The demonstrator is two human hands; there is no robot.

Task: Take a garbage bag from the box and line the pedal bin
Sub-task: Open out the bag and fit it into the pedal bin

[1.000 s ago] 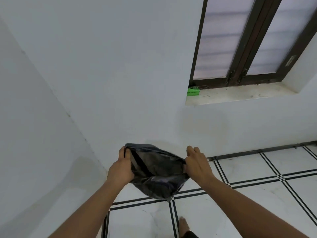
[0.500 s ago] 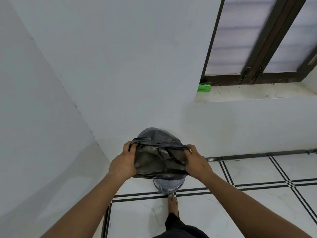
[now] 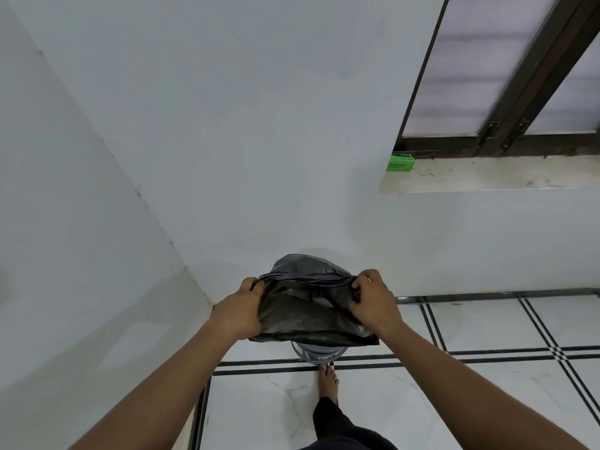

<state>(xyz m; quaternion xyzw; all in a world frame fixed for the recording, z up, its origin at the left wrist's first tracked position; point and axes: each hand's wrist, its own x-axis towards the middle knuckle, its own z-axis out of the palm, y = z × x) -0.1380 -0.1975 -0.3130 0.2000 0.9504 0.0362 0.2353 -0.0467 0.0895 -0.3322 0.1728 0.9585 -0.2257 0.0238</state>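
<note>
Floor: white marble tiles with black double lines point(image 3: 487, 326), open from 3 to 5 o'clock; a bare foot point(image 3: 328, 383) at 6 o'clock.
Walls: white corner point(image 3: 207, 300) close at 9 o'clock.
Sill: green cardboard box point(image 3: 400, 163) at 1 o'clock, well apart.
Bin: grey round pedal bin point(image 3: 316, 352), mostly hidden under the bag.
Bag: black crumpled plastic garbage bag point(image 3: 308, 313), centre, mouth stretched above the bin.
Left hand point(image 3: 238, 311): fingers clamped on the bag's 9 o'clock edge.
Right hand point(image 3: 373, 303): fingers pinching its 3 o'clock edge.
</note>
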